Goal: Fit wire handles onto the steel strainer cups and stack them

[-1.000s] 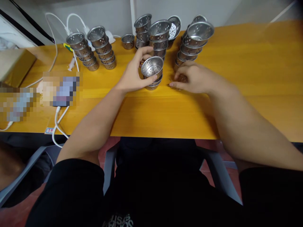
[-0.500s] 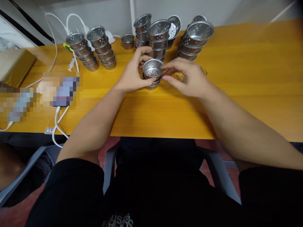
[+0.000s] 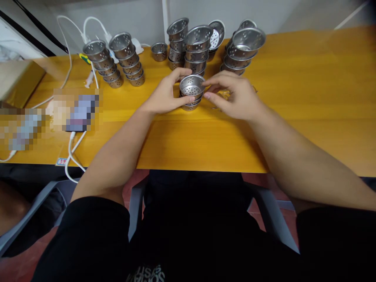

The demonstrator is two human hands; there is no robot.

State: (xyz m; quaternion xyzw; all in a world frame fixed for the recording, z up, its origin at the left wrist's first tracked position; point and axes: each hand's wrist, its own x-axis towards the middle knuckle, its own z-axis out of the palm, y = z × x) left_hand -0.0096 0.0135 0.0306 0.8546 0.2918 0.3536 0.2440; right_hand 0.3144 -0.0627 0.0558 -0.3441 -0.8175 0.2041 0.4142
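Grasping the short stack of perforated steel cups [image 3: 192, 90] mid-counter [image 3: 176, 145] with our left hand [image 3: 166, 94]; our right hand [image 3: 236, 96] is half-curled at its rim, can't tell if gripping. Taller stacks [image 3: 126, 58] already stand behind; one small cup [image 3: 159, 51] sits unstacked.

Soft, fairly bright light spreads evenly over the tabletop [image 3: 317, 98], with a blurred shadow beside the right forearm [image 3: 289, 145] reaching its front edge. Metal cups [image 3: 196, 56] near the back edge glint. The shirt [image 3: 82, 243] sinks almost to black. Coarse pixel blocks obscure a phone [image 3: 80, 112] toward the left edge.
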